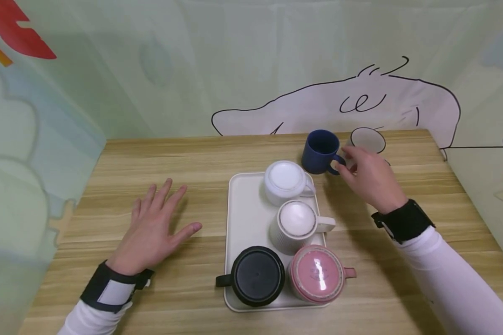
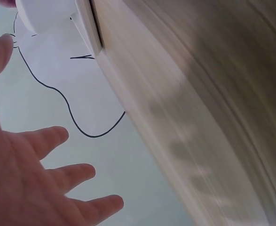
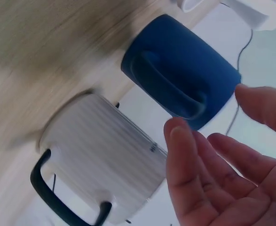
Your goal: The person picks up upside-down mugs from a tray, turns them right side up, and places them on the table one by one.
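A dark blue mug (image 1: 320, 156) stands upright at the back of the table, its handle turned toward my right hand (image 1: 370, 177). The thumb and fingertips of that hand are right at the handle and rim, spread apart rather than closed round it; the right wrist view shows the same blue mug (image 3: 182, 70) just beyond the fingertips. A white mug (image 1: 368, 139) with a dark rim is partly hidden behind the hand. In the right wrist view this ribbed white mug (image 3: 102, 150) has a black handle. My left hand (image 1: 152, 228) hovers over the table with fingers spread, holding nothing.
A white tray (image 1: 245, 209) lies mid-table with upside-down mugs on it: a smooth white mug (image 1: 285, 179), a ribbed white mug (image 1: 295, 223), a black mug (image 1: 257, 275) and a pink mug (image 1: 317, 273). Behind the wooden table (image 1: 163, 158) hangs a printed curtain (image 1: 234, 60).
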A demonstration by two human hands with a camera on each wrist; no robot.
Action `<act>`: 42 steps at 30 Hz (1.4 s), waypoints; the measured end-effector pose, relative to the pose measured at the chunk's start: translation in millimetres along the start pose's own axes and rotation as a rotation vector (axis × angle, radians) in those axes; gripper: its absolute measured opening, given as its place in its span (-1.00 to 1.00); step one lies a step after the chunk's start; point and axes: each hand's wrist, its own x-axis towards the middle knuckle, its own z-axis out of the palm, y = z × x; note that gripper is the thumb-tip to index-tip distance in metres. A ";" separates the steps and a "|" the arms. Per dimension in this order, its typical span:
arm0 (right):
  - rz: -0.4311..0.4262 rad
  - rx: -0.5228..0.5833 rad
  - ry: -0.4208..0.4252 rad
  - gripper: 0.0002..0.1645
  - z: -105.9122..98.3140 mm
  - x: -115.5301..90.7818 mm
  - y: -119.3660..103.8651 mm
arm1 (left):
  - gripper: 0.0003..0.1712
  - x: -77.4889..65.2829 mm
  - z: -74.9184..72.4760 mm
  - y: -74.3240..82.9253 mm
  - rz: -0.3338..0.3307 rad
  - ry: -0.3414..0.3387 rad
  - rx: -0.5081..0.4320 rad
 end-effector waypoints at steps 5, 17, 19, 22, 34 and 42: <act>-0.051 -0.026 0.016 -0.33 -7.1 -17.6 -1.9 | 0.07 -1.7 -1.6 3.2 0.047 0.022 -0.043; -0.225 -0.090 0.031 -0.05 -9.8 -59.8 13.3 | 0.09 -9.4 -4.5 22.8 0.234 0.089 -0.153; -0.242 -0.097 0.017 0.02 -8.8 -65.9 16.9 | 0.10 -12.1 -4.7 27.7 0.255 0.070 -0.178; -0.254 -0.107 -0.010 0.07 -6.0 -73.7 20.7 | 0.11 -17.6 -4.3 35.6 0.265 0.015 -0.213; -0.215 -0.134 -0.093 0.16 9.6 -85.9 36.9 | -0.27 -31.5 10.6 57.8 0.429 -0.063 -0.385; -0.203 -0.155 -0.110 0.17 13.2 -86.3 39.7 | -0.63 -33.6 21.5 63.2 0.502 -0.133 -0.505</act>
